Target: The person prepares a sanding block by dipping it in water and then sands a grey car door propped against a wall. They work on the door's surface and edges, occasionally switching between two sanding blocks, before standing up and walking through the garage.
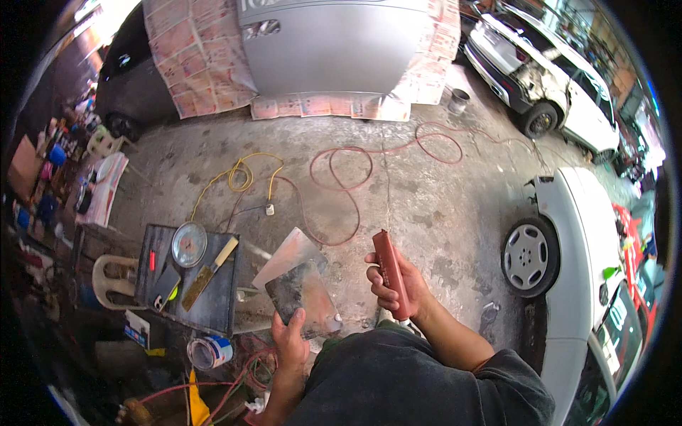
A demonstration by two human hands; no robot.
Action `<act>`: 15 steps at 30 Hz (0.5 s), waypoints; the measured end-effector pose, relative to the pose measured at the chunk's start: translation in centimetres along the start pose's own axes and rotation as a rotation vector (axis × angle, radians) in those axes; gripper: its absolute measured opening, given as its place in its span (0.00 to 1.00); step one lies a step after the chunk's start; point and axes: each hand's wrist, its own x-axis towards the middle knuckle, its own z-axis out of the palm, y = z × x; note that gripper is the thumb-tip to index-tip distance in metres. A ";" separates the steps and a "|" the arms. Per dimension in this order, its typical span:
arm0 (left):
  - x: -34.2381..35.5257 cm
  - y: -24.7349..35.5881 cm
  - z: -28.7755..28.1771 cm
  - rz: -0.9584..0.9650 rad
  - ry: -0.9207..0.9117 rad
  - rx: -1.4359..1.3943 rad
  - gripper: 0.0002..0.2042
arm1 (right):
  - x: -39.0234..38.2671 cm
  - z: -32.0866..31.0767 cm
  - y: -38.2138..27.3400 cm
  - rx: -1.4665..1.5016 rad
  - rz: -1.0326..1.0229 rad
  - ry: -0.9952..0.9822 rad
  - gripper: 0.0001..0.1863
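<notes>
My left hand (pixel 290 341) grips smeared flat plates (pixel 298 291), a lighter one overlapping a darker one, with the thumb on top. To its right, my right hand (pixel 405 284) has its fingers wrapped round a reddish-brown tube (pixel 387 263), held upright above the concrete floor. Left of the plates stands a dark work surface (pixel 195 305) bearing a round metal lid (pixel 189 243), a long putty-stained blade with a pale handle (pixel 200 287), a smaller dark scraper (pixel 168 281) and a small red object (pixel 152 260).
A grey panel (pixel 334 50) is surrounded by masking paper (pixel 199 64). A white car (pixel 575 298) stands at right, another (pixel 540 78) behind. Red (pixel 355 206) and yellow (pixel 207 190) lines cross the floor. A plastic chair (pixel 103 277), a tub (pixel 209 351) and clutter are at left.
</notes>
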 end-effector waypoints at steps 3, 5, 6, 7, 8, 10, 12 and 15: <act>0.4 -1.6 3.1 0.005 -0.007 0.052 0.19 | -2.4 -0.9 -2.7 -0.246 -0.155 0.102 0.22; 0.2 -1.8 5.0 -0.006 0.037 0.113 0.20 | -3.5 0.3 -3.9 -0.481 -0.239 0.195 0.19; 0.1 -2.3 5.5 -0.005 0.021 0.122 0.21 | -4.1 -0.2 -4.6 -0.491 -0.230 0.188 0.17; 0.1 -2.6 5.8 -0.003 0.006 0.131 0.21 | -4.6 -0.6 -5.1 -0.524 -0.225 0.211 0.17; 0.0 -3.0 6.1 -0.001 -0.007 0.140 0.21 | -5.0 -0.9 -5.4 -0.556 -0.218 0.233 0.17; -0.2 -3.5 6.6 0.016 -0.008 0.168 0.24 | -5.6 -1.4 -5.6 -0.600 -0.207 0.239 0.17; -0.5 -3.8 6.9 0.026 -0.004 0.188 0.24 | -5.5 -1.7 -5.3 -0.539 -0.219 0.278 0.18; -0.8 -3.8 6.9 0.037 0.011 0.224 0.22 | -5.3 -2.1 -5.1 -0.515 -0.211 0.322 0.18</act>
